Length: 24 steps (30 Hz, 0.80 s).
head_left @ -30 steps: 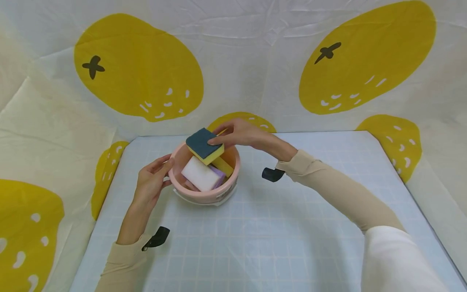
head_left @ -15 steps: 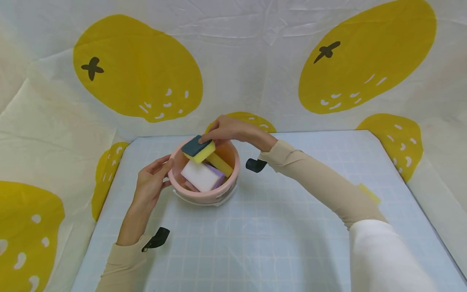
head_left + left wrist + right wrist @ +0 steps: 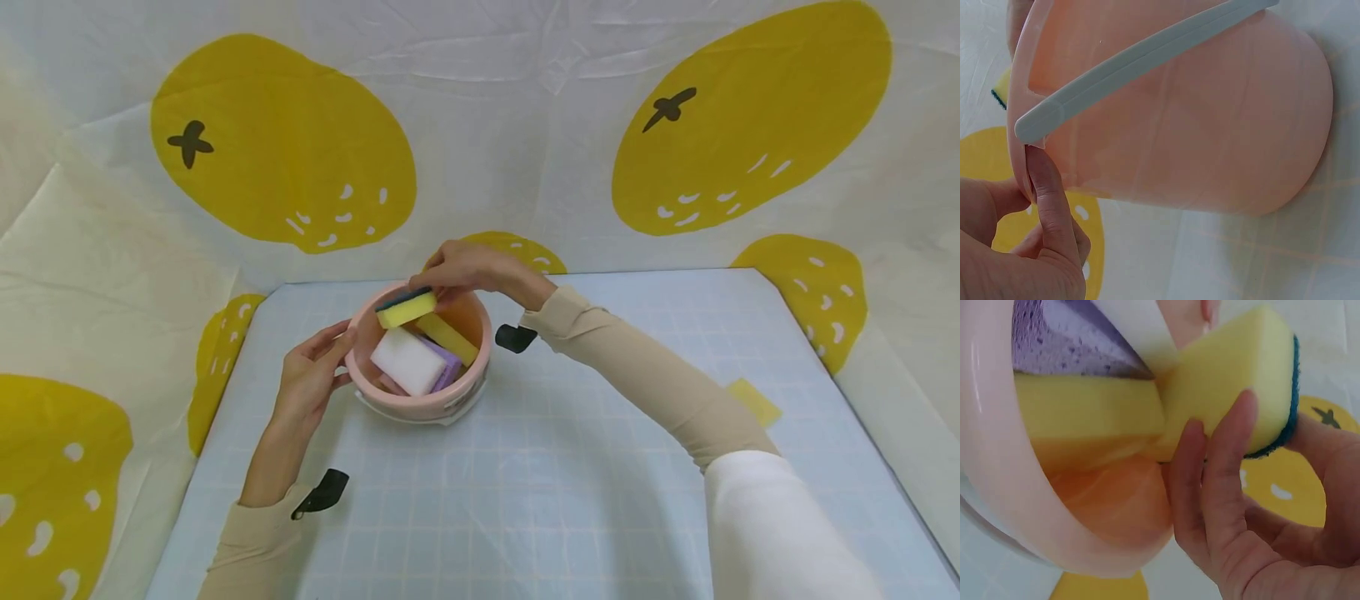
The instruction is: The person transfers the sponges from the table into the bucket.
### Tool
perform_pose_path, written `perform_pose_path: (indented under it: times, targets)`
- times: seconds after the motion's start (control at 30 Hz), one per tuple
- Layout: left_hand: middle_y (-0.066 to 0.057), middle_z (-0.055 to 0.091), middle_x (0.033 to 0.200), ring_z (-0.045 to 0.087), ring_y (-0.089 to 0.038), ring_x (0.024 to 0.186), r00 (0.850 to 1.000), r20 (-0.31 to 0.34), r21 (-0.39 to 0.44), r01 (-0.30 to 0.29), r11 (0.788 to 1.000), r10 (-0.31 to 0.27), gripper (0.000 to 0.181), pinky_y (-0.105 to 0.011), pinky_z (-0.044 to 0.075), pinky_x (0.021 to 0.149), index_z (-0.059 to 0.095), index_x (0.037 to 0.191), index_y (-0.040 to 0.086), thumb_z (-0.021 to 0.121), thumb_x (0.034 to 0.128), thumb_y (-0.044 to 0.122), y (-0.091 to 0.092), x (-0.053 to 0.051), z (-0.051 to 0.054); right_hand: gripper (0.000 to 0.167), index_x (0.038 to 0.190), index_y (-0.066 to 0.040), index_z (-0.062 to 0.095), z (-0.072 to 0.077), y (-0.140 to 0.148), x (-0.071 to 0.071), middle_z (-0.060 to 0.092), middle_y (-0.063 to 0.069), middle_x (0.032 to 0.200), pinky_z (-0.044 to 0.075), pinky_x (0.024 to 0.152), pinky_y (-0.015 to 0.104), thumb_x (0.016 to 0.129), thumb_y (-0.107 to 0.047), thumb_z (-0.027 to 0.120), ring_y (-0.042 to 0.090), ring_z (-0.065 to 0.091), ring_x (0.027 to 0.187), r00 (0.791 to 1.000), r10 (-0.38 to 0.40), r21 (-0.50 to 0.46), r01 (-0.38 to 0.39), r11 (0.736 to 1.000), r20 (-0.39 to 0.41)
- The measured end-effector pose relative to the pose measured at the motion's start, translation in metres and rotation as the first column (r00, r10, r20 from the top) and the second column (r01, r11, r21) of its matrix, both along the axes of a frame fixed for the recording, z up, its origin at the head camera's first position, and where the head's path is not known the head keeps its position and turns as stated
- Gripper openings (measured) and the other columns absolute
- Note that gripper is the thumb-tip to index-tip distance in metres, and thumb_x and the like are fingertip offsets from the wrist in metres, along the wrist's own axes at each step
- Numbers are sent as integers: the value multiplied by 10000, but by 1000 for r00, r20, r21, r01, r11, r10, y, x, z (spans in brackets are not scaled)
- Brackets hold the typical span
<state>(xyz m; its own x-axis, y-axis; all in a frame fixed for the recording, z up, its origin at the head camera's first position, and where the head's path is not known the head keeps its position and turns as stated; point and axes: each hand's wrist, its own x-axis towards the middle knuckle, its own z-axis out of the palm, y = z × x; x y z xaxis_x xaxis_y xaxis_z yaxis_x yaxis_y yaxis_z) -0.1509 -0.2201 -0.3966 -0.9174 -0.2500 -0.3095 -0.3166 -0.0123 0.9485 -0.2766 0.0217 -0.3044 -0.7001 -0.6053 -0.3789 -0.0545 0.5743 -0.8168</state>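
A pink bucket point(image 3: 416, 406) stands on the table with several sponges in it. My left hand point(image 3: 311, 364) pinches its rim at the left, the thumb and fingers point(image 3: 1049, 212) on either side of the lip near the grey handle point(image 3: 1147, 57). My right hand point(image 3: 474, 271) holds a yellow sponge point(image 3: 407, 311) with a dark green scouring side at the bucket's far rim, tilted partly inside. The right wrist view shows fingers on its yellow face and the thumb behind the green side. Below it lie a white sponge point(image 3: 408, 361), a purple sponge point(image 3: 448, 367) and another yellow sponge point(image 3: 447, 337).
A flat yellow piece point(image 3: 756, 402) lies on the table at the right, partly behind the right sleeve. The table point(image 3: 525, 500) has a pale blue grid cover. A white cloth point(image 3: 517, 125) with yellow fruit prints hangs behind it.
My right hand has moved left and lowered the green-and-yellow sponge into the bucket's far side, tilting it more upright. The yellow piece at the right has come into view. My left hand stays put.
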Motion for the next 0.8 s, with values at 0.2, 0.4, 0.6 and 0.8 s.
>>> perform_pose_path:
  times: [0.2, 0.4, 0.6, 0.8]
  targets:
    - [-32, 614, 1347, 609, -105, 931, 1000, 20, -9, -8, 1000, 8, 603, -198, 583, 731, 584, 1464, 164, 731, 947, 438, 0, 0, 1, 453, 1094, -44, 720, -4, 1, 0, 653, 80, 935, 552, 979, 390, 987, -481, 668, 330, 664, 943, 1000, 3, -78, -2, 997, 12]
    - [-29, 615, 1349, 614, -105, 940, 1000, 26, -10, -4, 1000, 4, 620, -200, 583, 739, 582, 1465, 169, 738, 936, 452, 0, 0, 1, 411, 1189, -57, 697, -6, 4, 2, 695, 87, 1104, 585, 913, 364, 979, -410, 705, 304, 708, 1003, 989, 10, -70, -21, 997, -148]
    - [-34, 616, 1338, 612, -101, 933, 1000, 24, -12, -4, 1000, 4, 619, -199, 582, 733, 581, 1465, 161, 736, 939, 448, 0, -1, 1, 329, 1188, -32, 696, -7, 12, 1, 689, 106, 1113, 593, 859, 355, 1000, -303, 690, 304, 667, 961, 968, 29, -82, -51, 995, -250]
    - [-40, 612, 1347, 608, -104, 940, 1000, 25, -30, -1, 1000, 2, 627, -198, 580, 729, 579, 1469, 161, 733, 939, 458, -1, 0, 1, 366, 1274, -36, 677, -8, 24, 0, 693, 109, 1163, 567, 902, 385, 1012, -290, 669, 321, 640, 1001, 970, 70, -91, -93, 991, -233]
